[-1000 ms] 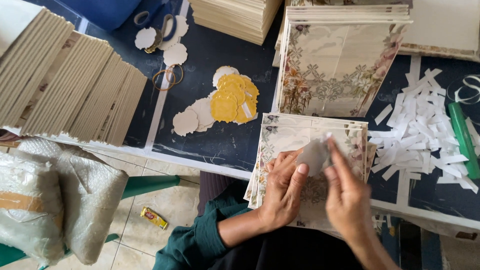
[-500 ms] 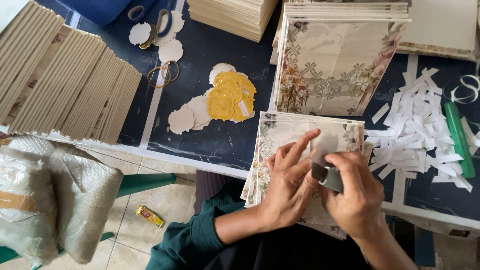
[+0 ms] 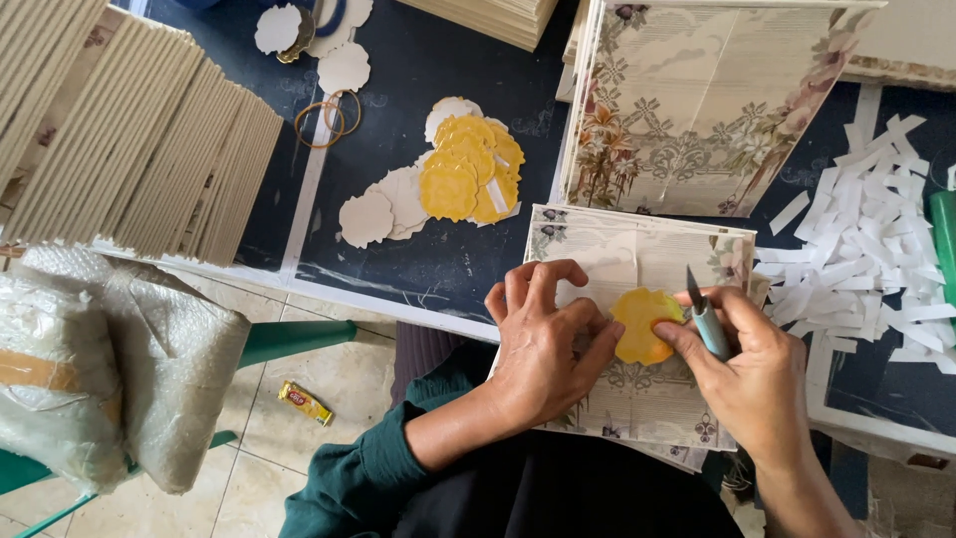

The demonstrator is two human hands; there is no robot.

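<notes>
Dark navy surface (image 3: 438,269) with pale painted lines fills the upper view, its white edge running from 9 toward 5 o'clock. Pale tiled floor (image 3: 329,384) below, at 7 o'clock. Green furniture frame (image 3: 289,339) carries bubble-wrapped bundles (image 3: 110,369) at 8 o'clock. Small red-yellow wrapper (image 3: 306,403) lies on the tiles. Soft, even daylight.
</notes>
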